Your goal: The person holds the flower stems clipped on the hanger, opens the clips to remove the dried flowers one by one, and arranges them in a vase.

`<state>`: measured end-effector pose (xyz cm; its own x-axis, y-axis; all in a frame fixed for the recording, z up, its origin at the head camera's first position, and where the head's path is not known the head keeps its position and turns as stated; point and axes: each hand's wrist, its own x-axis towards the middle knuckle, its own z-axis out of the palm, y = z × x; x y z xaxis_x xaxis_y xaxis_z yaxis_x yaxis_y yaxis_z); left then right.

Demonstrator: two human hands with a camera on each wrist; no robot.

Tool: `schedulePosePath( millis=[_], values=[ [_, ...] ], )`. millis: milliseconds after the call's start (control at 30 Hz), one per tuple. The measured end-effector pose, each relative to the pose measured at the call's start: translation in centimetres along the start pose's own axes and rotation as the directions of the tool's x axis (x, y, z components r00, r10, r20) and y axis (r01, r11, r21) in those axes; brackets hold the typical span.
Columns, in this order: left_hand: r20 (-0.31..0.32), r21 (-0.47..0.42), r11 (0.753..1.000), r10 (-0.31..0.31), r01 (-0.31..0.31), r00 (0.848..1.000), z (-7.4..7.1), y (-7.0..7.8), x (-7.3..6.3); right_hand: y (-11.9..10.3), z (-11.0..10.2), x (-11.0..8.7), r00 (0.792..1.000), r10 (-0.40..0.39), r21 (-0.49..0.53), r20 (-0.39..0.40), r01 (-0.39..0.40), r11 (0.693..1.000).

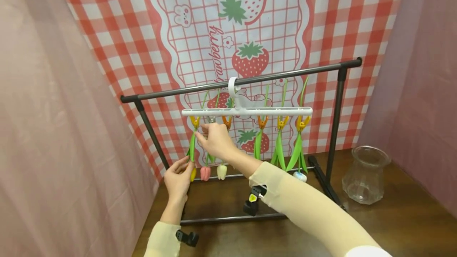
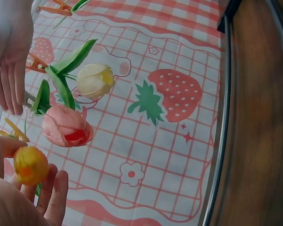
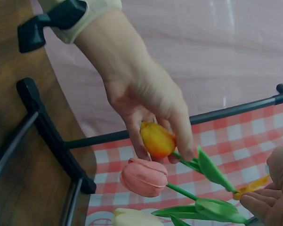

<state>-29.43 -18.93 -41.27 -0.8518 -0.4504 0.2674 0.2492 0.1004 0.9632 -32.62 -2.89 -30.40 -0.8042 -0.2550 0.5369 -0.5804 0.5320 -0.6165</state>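
Note:
A yellow tulip (image 3: 157, 140) hangs bloom down from a yellow clip (image 1: 194, 121) at the left end of a white hanger (image 1: 246, 111). My left hand (image 1: 179, 177) holds it by the bloom, thumb on one side and fingers on the other. Up at the clip is my right hand (image 1: 216, 140), with thumb and forefinger apart and fingertips right at the clip's lower end. Its other fingers (image 2: 12, 87) look straight in the left wrist view. Beside the yellow bloom hang a pink tulip (image 2: 67, 126) and a cream tulip (image 2: 95, 81).
The hanger hooks over a dark metal rack's bar (image 1: 292, 73). More clips hold tulips on its right half, among them a white-blue bloom (image 1: 300, 176). A clear glass vase (image 1: 365, 175) stands right of the rack on the wooden table (image 1: 403, 217). A checked strawberry cloth (image 1: 342, 19) hangs behind.

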Motion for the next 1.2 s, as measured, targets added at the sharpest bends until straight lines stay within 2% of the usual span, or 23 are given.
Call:
schedulePosePath(
  millis=[67, 200, 333, 433, 600, 800, 933, 1033, 1200],
  values=[
    [-0.006, 0.009, 1.0, -0.001, 0.001, 1.0, 0.1, 0.1, -0.1, 0.0, 0.5, 0.6, 1.0, 0.016, -0.033, -0.012, -0.016, 0.999],
    [-0.021, 0.032, 0.999, 0.005, -0.004, 1.0, 0.3, 0.4, -0.4, 0.0, 1.5, 1.6, 0.999, -0.007, -0.136, -0.053, 0.0, 0.991],
    [-0.012, 0.029, 0.999, 0.022, -0.022, 1.0, 0.6, 0.5, -0.8, 0.3, 2.1, 2.3, 0.99, -0.014, -0.201, -0.143, -0.015, 0.98],
    [0.005, 0.006, 0.999, 0.05, -0.05, 0.999, 0.7, 0.6, -1.1, 0.6, 2.4, 2.6, 0.975, 0.027, -0.159, -0.219, -0.063, 0.985],
    [-0.005, -0.018, 0.996, 0.085, -0.085, 0.996, 0.4, 0.7, -1.6, 0.7, 3.5, 2.9, 0.941, 0.123, 0.003, -0.314, -0.129, 0.992],
    [-0.01, -0.009, 0.994, 0.104, -0.105, 0.994, 0.0, 0.4, -1.8, 0.0, 5.2, 3.1, 0.896, 0.222, 0.179, -0.384, -0.163, 0.97],
    [-0.022, 0.005, 0.988, 0.153, -0.153, 0.988, 0.2, 0.3, -1.9, -0.2, 5.6, 3.3, 0.867, 0.266, 0.224, -0.422, -0.184, 0.957],
    [-0.041, -0.004, 0.983, 0.185, -0.185, 0.982, 0.5, 0.3, -1.9, -0.3, 5.6, 3.4, 0.861, 0.27, 0.219, -0.431, -0.19, 0.957],
    [-0.066, -0.006, 0.982, 0.186, -0.187, 0.98, 0.5, 0.0, -2.0, -0.7, 5.6, 3.4, 0.87, 0.242, 0.213, -0.43, -0.163, 0.963]
  ],
)
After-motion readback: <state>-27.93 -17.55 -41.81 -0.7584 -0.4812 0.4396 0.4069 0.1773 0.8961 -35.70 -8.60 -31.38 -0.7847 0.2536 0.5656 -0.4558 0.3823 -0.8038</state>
